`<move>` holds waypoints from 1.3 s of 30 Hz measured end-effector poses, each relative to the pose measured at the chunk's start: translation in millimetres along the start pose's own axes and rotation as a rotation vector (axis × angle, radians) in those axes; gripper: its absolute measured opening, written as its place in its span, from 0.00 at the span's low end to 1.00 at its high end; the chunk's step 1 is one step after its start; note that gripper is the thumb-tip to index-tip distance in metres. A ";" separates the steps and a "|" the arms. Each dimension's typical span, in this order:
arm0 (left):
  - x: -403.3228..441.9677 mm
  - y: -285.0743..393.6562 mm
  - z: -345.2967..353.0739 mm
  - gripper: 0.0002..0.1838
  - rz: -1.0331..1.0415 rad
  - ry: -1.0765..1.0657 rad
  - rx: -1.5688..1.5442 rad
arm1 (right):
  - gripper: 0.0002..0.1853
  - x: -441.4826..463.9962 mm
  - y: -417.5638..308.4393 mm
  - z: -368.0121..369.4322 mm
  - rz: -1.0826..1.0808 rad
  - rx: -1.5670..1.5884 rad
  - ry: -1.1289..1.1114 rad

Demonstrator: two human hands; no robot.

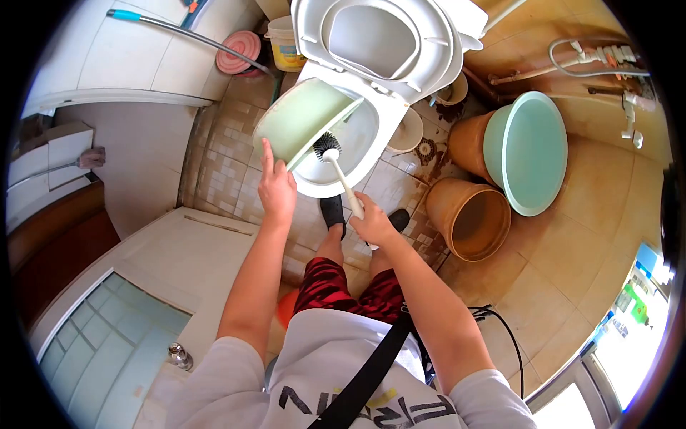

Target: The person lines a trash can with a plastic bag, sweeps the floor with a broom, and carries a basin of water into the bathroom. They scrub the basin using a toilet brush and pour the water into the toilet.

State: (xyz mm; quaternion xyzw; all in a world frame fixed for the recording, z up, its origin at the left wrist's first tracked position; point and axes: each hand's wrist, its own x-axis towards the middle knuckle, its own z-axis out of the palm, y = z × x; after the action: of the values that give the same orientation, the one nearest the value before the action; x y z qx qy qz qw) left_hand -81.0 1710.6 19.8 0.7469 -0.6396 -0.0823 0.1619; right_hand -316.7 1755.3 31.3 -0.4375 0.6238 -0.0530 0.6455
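A pale green basin [293,118] is tilted on its side over the white toilet bowl [364,139]. My left hand [277,179] grips the basin's near rim, with one finger stretched along its outside. In my right hand [371,220] is the white handle of a toilet brush [331,156]. The brush's dark bristles are at the basin's lower rim, above the bowl; whether they touch it I cannot tell. Behind the bowl, the toilet seat and lid [375,39] stand raised.
Two brown buckets [468,220] and a large turquoise basin [534,154] are at the right, below wall taps [629,107]. A white tub [286,44] and a long-handled pole [189,34] are at the back left. An open door [221,247] is at the left.
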 end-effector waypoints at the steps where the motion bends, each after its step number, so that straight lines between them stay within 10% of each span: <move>1: 0.5 1.9 -0.1 0.05 0.026 0.015 0.013 | 0.37 -0.5 3.6 -1.6 -0.006 0.003 0.009; 19: 34.7 10.3 -71.8 0.14 0.562 0.314 0.229 | 0.38 -33.4 23.8 -23.1 0.060 0.297 -0.046; 23: 30.6 15.2 -74.4 0.01 0.119 0.080 -0.098 | 0.37 -34.7 28.6 -21.3 0.039 0.312 0.003; 30: -0.1 -35.5 -18.1 0.19 -0.875 0.046 -1.022 | 0.33 -64.2 36.6 -23.8 -0.110 0.175 0.252; 39: -77.8 24.2 38.8 0.11 -0.996 -0.121 -1.208 | 0.29 -77.8 31.7 -38.6 -0.148 -0.286 0.283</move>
State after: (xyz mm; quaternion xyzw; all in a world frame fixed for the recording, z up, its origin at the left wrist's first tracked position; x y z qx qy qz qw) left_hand -129.4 1778.6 -14.6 0.7226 -0.0814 -0.5192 0.4491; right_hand -381.5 1803.2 76.5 -0.5573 0.6757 -0.0721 0.4772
